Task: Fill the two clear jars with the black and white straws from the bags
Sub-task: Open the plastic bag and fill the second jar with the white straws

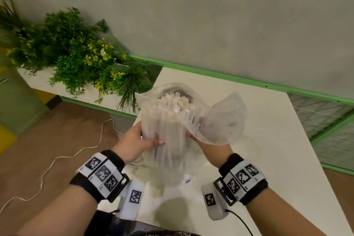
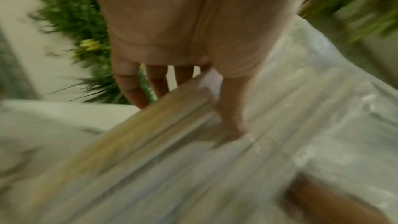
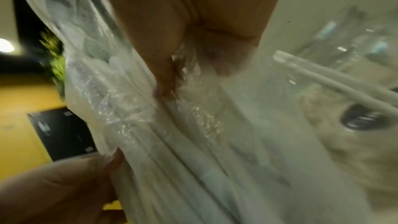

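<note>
At the far left, leafy plants [image 1: 76,51] with yellow flowers sit on a low shelf by the wall, well apart from the work.

The left hand [image 1: 134,141] wraps the side of a bundle of white straws [image 1: 172,115], thumb across the front and fingers [image 2: 137,88] round the back. This grip probably keeps the straws together and upright so that they do not fan out.

The straws are inside a thin clear bag [image 1: 226,120], held above the white counter [image 1: 268,120]. The straw tops show at the open mouth of the bag, which faces up and away from the person.

The right hand [image 1: 195,132] pinches the loose film at the right side of the bundle, thumb [image 3: 163,74] pressing the plastic. The film billows out to the right, so this hand appears to be peeling the bag clear of the straws.

In the right wrist view a clear jar [image 3: 355,57] with one or two white straws in it stands just beyond the bag. No black straws are identifiable.

Judgement: the step in hand is freeing the white bundle for transfer to a jar.
</note>
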### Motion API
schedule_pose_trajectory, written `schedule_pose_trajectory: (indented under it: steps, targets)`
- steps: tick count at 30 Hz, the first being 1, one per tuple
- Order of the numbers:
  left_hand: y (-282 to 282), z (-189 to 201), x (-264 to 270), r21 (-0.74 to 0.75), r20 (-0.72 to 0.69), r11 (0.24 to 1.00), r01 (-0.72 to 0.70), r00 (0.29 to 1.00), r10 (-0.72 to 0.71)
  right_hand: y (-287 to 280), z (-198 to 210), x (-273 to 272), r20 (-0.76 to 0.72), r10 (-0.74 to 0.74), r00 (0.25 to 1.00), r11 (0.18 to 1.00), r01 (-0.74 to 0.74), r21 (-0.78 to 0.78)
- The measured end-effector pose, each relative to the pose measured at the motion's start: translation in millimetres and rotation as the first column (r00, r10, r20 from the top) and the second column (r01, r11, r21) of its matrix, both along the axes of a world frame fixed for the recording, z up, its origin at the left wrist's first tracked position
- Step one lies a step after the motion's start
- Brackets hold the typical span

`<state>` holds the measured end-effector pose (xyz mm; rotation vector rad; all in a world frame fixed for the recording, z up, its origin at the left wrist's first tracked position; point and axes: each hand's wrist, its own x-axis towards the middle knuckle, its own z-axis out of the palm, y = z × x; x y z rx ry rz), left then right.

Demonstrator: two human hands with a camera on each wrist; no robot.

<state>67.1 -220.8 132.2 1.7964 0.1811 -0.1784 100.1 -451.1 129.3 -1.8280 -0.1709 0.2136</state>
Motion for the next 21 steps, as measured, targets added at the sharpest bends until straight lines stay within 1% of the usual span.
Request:
schedule_pose_trajectory:
  steps: [1, 2, 3, 4, 5, 8, 11, 12, 14, 16, 18, 20, 21]
  targets:
    - [2, -15, -3, 0.019, -0.038, 1.000, 0.006, 0.999, -0.005, 4, -15, -2, -0.022, 0.005, 1.000, 0.994, -0.007, -0.112]
    - [4, -30, -6, 0.032, -0.084, 0.999, 0.025, 0.996, -0.022, 8, -32, -6, -0.044, 0.019, 0.999, 0.969, -0.029, -0.244]
    - [4, -42, -9, 0.031, -0.128, 0.999, 0.035, 0.991, -0.031, 11, -44, -10, -0.041, 0.034, 0.999, 0.926, -0.047, -0.373]
    - [5, -51, -11, 0.012, -0.164, 1.000, 0.028, 0.986, -0.026, 13, -51, -14, -0.027, 0.045, 0.999, 0.887, -0.052, -0.459]
    - [5, -56, -11, -0.013, -0.185, 1.000, 0.019, 0.982, -0.021, 14, -54, -18, -0.017, 0.033, 0.999, 0.873, -0.037, -0.486]
    - [4, -59, -4, -0.049, -0.174, 0.999, 0.022, 0.984, -0.030, 10, -49, -19, -0.003, -0.070, 0.998, 0.891, 0.061, -0.450]
    - [-2, -62, 4, -0.074, -0.164, 0.997, 0.024, 0.986, -0.036, 6, -48, -18, 0.020, -0.118, 0.993, 0.877, 0.113, -0.467]
    - [-4, -63, 5, -0.086, -0.168, 0.996, 0.031, 0.985, -0.045, 4, -55, -17, 0.008, -0.152, 0.988, 0.879, 0.139, -0.456]
    - [-8, -65, 5, -0.068, -0.164, 0.996, 0.063, 0.984, -0.074, -2, -66, -17, -0.062, -0.225, 0.972, 0.879, 0.175, -0.443]
    - [-7, -62, 8, -0.037, -0.132, 0.994, 0.102, 0.986, -0.106, -5, -70, -15, -0.079, -0.243, 0.967, 0.876, 0.184, -0.446]
    - [-2, -51, 8, -0.006, -0.038, 0.995, 0.104, 0.994, -0.105, -2, -65, -13, -0.011, -0.204, 0.979, 0.893, 0.182, -0.411]
    - [5, -33, 7, 0.043, 0.154, 0.999, 0.029, 0.987, -0.036, 2, -58, -12, 0.037, -0.201, 0.979, 0.927, 0.202, -0.317]
    - [10, -21, 6, 0.109, 0.279, 0.994, -0.008, 0.960, -0.023, 4, -54, -13, 0.037, -0.200, 0.979, 0.939, 0.202, -0.278]
